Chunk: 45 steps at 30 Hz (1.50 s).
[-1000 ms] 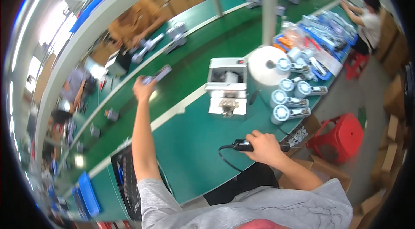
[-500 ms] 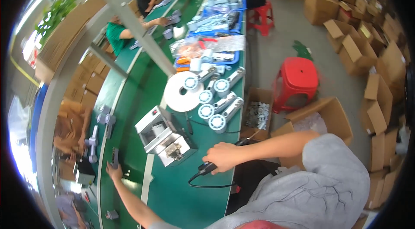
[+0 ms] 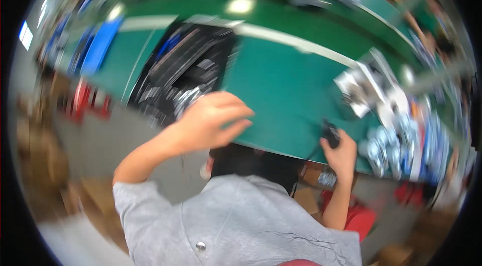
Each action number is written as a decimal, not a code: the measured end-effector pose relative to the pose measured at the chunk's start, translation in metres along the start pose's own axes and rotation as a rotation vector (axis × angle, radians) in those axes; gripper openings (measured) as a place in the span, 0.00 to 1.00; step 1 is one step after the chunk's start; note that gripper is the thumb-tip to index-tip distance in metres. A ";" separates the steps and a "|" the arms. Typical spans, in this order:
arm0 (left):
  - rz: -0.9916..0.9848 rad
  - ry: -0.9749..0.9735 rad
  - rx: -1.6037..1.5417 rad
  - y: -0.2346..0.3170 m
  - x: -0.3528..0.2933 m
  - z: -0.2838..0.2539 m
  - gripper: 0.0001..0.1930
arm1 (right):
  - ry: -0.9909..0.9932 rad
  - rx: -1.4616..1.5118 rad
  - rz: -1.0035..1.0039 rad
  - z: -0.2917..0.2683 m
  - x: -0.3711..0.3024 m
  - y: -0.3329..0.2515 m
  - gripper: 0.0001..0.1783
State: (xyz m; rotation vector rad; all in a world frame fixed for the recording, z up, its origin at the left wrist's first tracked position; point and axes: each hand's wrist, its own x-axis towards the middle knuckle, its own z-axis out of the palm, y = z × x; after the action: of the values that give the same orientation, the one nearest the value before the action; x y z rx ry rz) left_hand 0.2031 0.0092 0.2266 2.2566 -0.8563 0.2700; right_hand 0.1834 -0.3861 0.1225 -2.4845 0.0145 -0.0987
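Observation:
My left hand (image 3: 216,119) is raised over the near edge of the green bench, beside a black tray (image 3: 228,50) of dark and silvery parts smeared by motion. Its thumb and fingers are spread apart, with nothing visible between them. On the right, my right hand (image 3: 342,153) is wrapped round a black electric screwdriver (image 3: 330,134) with a dark cord running down from it. A boxy metal-and-white machine (image 3: 359,93) stands on the bench beyond that hand.
Pale blue-grey handheld housings (image 3: 384,150) lie at the bench's right end. A green conveyor (image 3: 271,7) runs along the far side, with several grey parts on it. A blue bin (image 3: 100,45) sits far left. A red stool (image 3: 360,218) stands behind my right arm.
The view has swung left, bringing the black tray into sight. My left hand has come back from the conveyor, and the grey part no longer shows in it. My right hand still holds the screwdriver.

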 end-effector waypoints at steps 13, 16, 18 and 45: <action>-0.949 0.928 -0.070 -0.049 -0.236 0.250 0.07 | -0.094 -0.193 0.157 0.000 0.019 0.028 0.24; -1.085 0.863 -0.006 -0.064 -0.238 0.266 0.06 | -0.072 -0.238 0.365 -0.007 0.024 0.029 0.26; -0.991 0.881 -0.039 -0.073 -0.238 0.261 0.06 | -0.150 -0.050 0.350 -0.012 0.027 0.029 0.18; -0.996 0.346 0.022 -0.078 -0.190 0.252 0.07 | 0.003 -0.130 0.079 0.010 -0.001 -0.006 0.22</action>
State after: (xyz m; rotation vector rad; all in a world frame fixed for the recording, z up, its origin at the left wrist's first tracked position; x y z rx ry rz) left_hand 0.0971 -0.0243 -0.0790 2.2702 0.4735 0.1808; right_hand 0.1834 -0.3755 0.1176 -2.6104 0.1237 -0.0699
